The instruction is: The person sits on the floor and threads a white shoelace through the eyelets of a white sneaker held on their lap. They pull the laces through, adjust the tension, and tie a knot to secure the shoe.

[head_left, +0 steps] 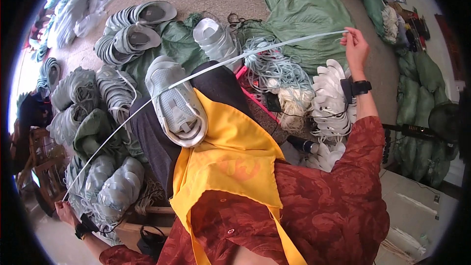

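A long pale shoelace (pixel 230 61) is pulled taut on a slant across my lap. My right hand (pixel 356 49), raised at the far right, pinches one end. Low at the left, my left hand (pixel 66 213) is closed on the other end. Midway, the lace crosses the upper of a light grey sneaker (pixel 175 113), which rests on my thigh beside the yellow apron (pixel 230 152). Whether the lace passes through an eyelet there is too small to tell. Stacked grey shoe uppers (pixel 117 191) lie next to my left hand.
A pink-edged tray (pixel 260 104) holds pale blue laces (pixel 279 68) and cream laces (pixel 294 108). White stacked shoe parts (pixel 329 98) stand below my right hand. Green sacks (pixel 309 19) lie ahead. More uppers (pixel 130 39) are piled at the left, near a wooden box (pixel 132 233).
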`<state>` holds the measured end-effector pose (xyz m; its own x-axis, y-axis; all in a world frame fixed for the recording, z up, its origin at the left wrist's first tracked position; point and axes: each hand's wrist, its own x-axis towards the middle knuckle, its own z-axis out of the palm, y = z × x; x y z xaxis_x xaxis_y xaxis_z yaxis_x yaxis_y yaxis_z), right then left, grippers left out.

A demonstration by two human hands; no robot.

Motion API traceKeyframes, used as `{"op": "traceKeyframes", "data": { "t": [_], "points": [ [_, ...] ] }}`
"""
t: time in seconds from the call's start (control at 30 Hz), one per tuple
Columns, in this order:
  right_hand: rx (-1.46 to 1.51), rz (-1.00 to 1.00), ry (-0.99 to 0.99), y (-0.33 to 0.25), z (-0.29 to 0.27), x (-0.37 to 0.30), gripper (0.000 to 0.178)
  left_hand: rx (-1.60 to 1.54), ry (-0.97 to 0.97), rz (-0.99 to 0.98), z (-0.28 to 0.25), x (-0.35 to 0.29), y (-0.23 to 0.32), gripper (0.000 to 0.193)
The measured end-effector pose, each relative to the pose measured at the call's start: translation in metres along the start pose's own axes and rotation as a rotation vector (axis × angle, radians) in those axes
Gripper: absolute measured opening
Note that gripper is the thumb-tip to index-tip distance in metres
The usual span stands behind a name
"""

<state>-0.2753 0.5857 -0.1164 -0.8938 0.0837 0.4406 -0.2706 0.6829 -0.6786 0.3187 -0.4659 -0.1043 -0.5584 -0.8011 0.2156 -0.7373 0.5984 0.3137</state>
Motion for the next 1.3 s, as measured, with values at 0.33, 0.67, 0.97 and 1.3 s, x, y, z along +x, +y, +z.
{"op": "traceKeyframes", "data": {
  "t": [0.33, 0.67, 0.97, 1.3],
  "points": [
    [-0.117, 0.229, -0.247, 0.119, -0.078, -0.014, 0.019, 0.149, 0.133, 0.058, -0.007, 0.004, -0.004, 0.017],
    [-0.253, 0.243, -0.340, 0.128, -0.052, -0.004, 0.018, 0.176, 0.126, -0.106, -0.035, -0.013, 0.016, 0.014],
    [-0.314, 0.232, -0.414, 0.120, -0.015, 0.041, 0.019, 0.223, 0.082, 0.101, -0.015, 0.008, 0.086, 0.014],
    [0.550, 0.398, -0.263, 0.085, 0.018, 0.025, 0.015, -0.031, -0.052, 0.186, 0.047, -0.007, 0.190, 0.021]
  ]
}}
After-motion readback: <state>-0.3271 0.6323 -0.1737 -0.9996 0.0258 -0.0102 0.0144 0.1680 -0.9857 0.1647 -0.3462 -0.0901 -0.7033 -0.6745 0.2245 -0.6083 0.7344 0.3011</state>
